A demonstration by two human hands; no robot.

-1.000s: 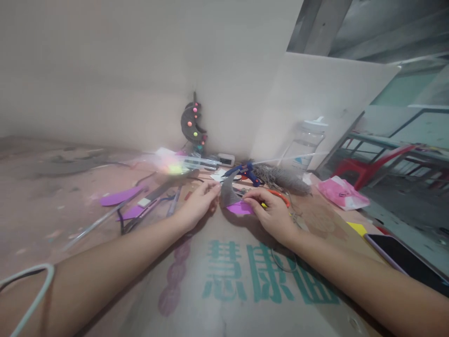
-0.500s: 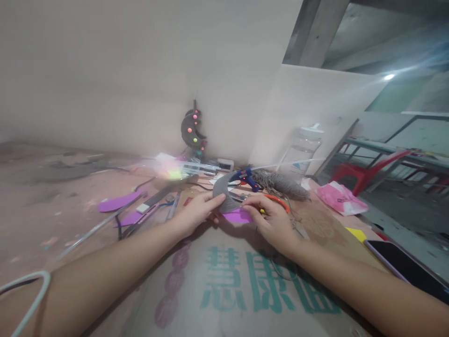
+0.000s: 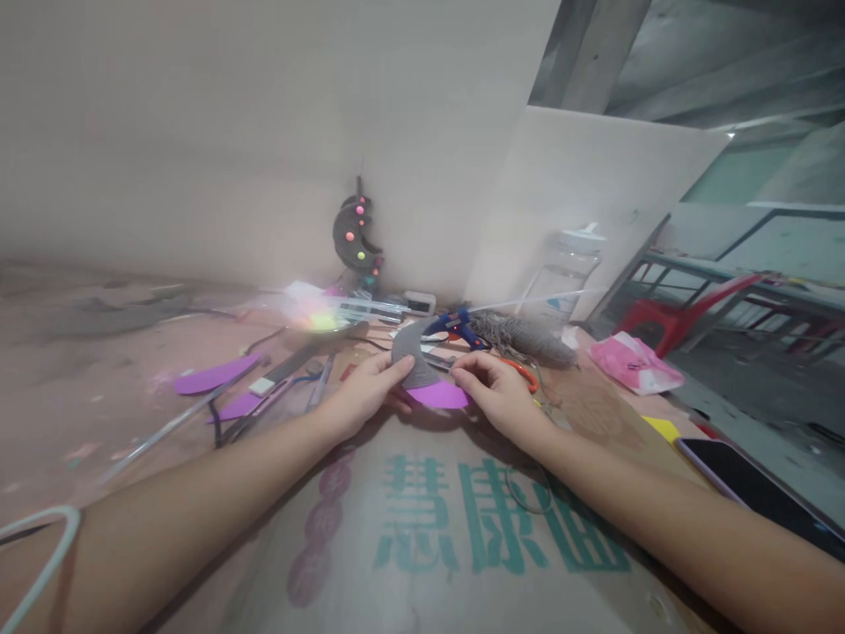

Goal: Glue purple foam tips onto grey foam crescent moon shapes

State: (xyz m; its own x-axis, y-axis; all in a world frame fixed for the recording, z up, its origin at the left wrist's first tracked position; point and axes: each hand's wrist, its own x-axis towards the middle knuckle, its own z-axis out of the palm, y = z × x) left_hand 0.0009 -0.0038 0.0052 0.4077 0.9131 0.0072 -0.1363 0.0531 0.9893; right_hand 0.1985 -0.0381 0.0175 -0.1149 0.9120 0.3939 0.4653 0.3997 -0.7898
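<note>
My left hand (image 3: pixel 371 387) grips a crescent, its thumb on the front and its fingers behind. Grey yarn (image 3: pixel 410 352) covers the crescent's upper part, while its lower tip is bare purple sheet (image 3: pixel 441 395). Close to that tip, my right hand (image 3: pixel 496 387) is closed in a pinch, seemingly on a strand of grey yarn too fine to see clearly between the fingers. Below the right hand a thin loop of strand (image 3: pixel 528 490) lies on the printed cardboard (image 3: pixel 356 563). Orange-handled scissors (image 3: pixel 523 374) lie partly hidden behind the right hand.
Behind the hands are a blue glue gun (image 3: pixel 460 328), a grey yarn bundle (image 3: pixel 528 339) and a clear bottle (image 3: pixel 568 273). A decorated dark crescent (image 3: pixel 355 233) stands by the wall. Purple pieces (image 3: pixel 217 375) lie left; a phone (image 3: pixel 759 493) and pink packet (image 3: pixel 635 363) lie right.
The view has shifted slightly. The crescent is tilted so more of its purple tip shows, and my right hand's pinch has drawn up just off the tip's right end.
</note>
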